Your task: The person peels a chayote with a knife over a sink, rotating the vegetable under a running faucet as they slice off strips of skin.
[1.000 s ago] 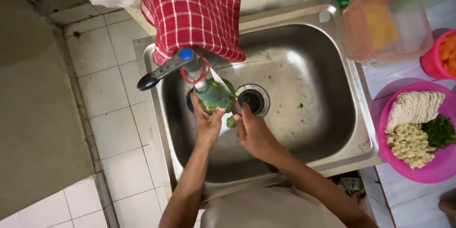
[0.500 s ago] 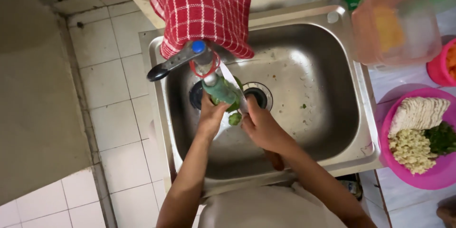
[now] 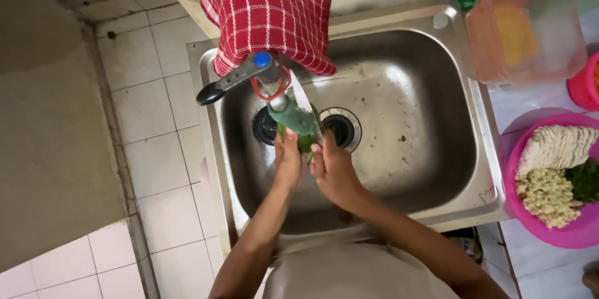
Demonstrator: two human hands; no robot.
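Observation:
Over a steel sink (image 3: 437,168) my left hand (image 3: 288,159) and my right hand (image 3: 334,171) are held close together under the tap (image 3: 265,77). Between the fingertips is a small green vegetable piece (image 3: 306,143), gripped from both sides. The tap has a long grey lever with a blue cap, and a green sleeve (image 3: 292,117) covers its spout just above my hands. Whether water runs I cannot tell. The drain (image 3: 342,129) lies right behind my right hand.
A red and white checked cloth (image 3: 271,9) hangs over the sink's back edge. To the right stand a translucent lidded container (image 3: 527,31) and a pink bowl (image 3: 518,212) of noodles and greens. White floor tiles (image 3: 150,118) lie to the left.
Both hands have stayed together under the tap with the green piece. My head has shifted, so the sink sits slightly further right and lower in view.

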